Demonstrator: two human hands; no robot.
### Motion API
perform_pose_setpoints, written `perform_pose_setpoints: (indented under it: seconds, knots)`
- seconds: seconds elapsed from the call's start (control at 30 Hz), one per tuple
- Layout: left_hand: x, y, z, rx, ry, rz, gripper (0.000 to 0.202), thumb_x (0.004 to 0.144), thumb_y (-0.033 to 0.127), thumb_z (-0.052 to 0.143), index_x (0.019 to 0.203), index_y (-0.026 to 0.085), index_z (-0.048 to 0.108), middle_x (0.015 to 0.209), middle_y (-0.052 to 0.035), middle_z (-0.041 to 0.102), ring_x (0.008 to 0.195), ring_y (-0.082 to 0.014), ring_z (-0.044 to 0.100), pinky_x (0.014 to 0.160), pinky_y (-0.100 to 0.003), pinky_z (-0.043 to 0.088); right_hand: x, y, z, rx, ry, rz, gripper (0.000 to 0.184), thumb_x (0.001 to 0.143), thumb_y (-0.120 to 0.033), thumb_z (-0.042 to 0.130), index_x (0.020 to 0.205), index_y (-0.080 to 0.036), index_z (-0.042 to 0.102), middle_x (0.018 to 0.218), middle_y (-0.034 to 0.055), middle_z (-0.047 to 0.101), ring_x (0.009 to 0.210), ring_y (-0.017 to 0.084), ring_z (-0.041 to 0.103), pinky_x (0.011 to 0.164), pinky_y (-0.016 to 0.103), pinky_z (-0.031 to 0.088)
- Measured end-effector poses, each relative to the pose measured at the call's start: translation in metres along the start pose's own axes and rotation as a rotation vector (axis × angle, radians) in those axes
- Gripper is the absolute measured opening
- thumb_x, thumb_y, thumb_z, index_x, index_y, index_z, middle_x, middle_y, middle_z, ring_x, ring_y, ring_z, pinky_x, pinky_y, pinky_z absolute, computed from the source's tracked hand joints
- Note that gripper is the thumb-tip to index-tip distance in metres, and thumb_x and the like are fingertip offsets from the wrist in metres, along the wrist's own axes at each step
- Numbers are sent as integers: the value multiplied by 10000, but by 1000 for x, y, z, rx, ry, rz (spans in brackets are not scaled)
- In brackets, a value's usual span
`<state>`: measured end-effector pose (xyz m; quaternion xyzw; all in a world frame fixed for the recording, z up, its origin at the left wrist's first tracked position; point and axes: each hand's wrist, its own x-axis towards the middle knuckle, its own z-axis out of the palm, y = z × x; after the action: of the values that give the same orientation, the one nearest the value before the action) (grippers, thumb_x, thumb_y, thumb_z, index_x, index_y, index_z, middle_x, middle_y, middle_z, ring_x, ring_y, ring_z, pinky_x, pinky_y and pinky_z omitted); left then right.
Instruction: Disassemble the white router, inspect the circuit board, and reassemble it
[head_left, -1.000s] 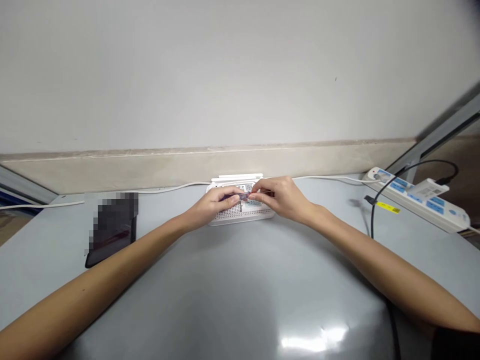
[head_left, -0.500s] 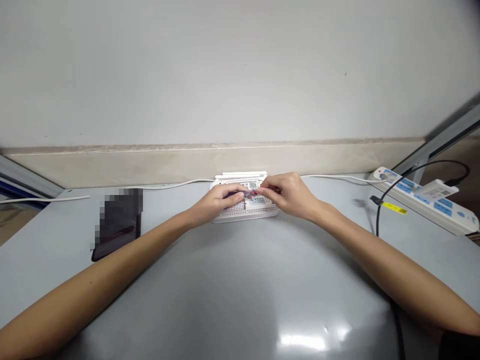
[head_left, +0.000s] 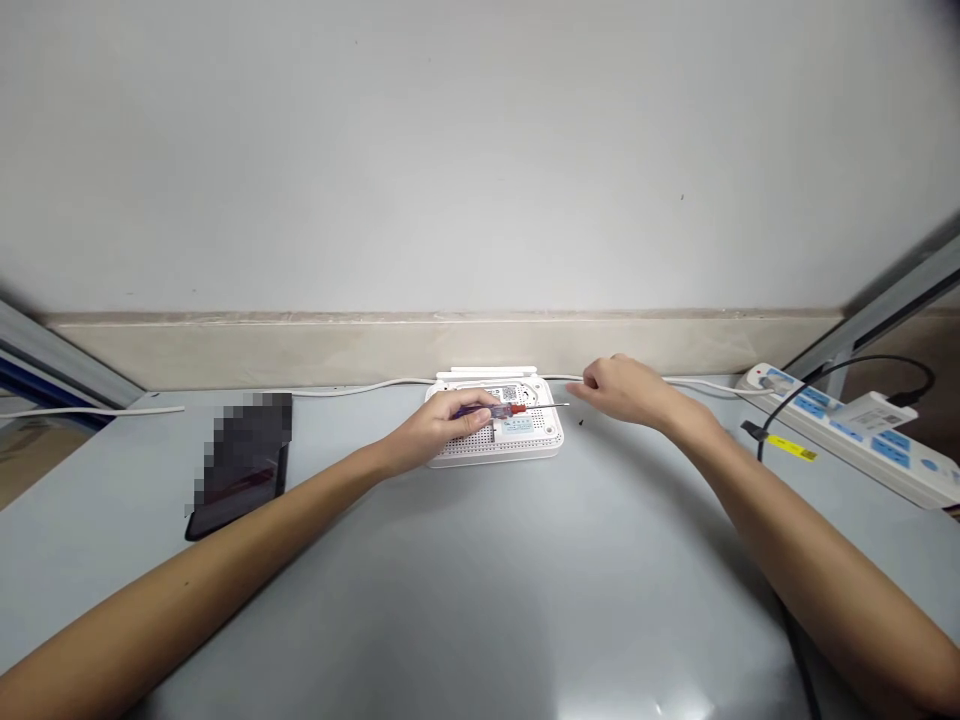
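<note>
My left hand (head_left: pixel 450 420) is closed around the see-through blue handle of a screwdriver (head_left: pixel 510 409) with a red collar. Its thin metal shaft points right, above a white router (head_left: pixel 517 450) lying underside up, with vent holes and printed labels showing. Just right of the shaft's tip, apart from it, is my right hand (head_left: pixel 619 388). Its fingers are curled, with thumb and forefinger close together; whether anything tiny is between them is hidden. Below those fingertips a small dark piece, which looks like a screw (head_left: pixel 580 422), lies on the grey table (head_left: pixel 480 560).
To the left lies a dark flat device (head_left: pixel 240 490), partly pixelated. A white power strip (head_left: pixel 919 480) with blue sockets is at the right, with a black cable (head_left: pixel 759 440) bearing a yellow tag. A white cable (head_left: pixel 360 388) runs along the wall's foot.
My right hand has let go of the screwdriver's front part and moved right, uncovering the shaft and the small dark piece. My left hand still holds the handle over the router.
</note>
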<state>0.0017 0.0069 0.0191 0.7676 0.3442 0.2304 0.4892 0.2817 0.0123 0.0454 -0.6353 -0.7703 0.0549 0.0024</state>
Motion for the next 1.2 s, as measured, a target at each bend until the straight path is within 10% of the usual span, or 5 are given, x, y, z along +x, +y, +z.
perform_pose_setpoints:
  seconds: [0.37,0.57,0.77,1.2]
  knots:
    - [0,0,-1,-7,0,22,366,914,456,488,1101,186,650,1018,-63,628,897,-189,544,744,-273,402,5,8,30,106,-330,-133,423,791,-265,524,398,-203,380,406,42,488,344,125,373,441,305,287]
    - [1,-1,-1,-43,14,28,318,910,432,513,1057,189,658,855,-25,583,753,-135,494,658,-250,353,3,2,22,258,-196,-195,381,775,-200,542,462,-203,324,438,-16,410,388,91,292,446,281,206]
    - [3,-10,0,-185,122,32,323,887,421,550,1040,145,618,599,40,414,568,-102,368,570,-256,278,-10,-15,-9,534,78,-307,277,887,-339,493,689,-178,600,594,-9,556,540,108,454,531,254,324]
    - [3,-8,1,-146,139,27,340,890,433,536,1035,139,626,595,41,408,559,-101,360,570,-261,296,-26,-16,-31,561,4,-399,400,958,-382,385,638,-178,512,576,-19,503,509,97,391,506,247,301]
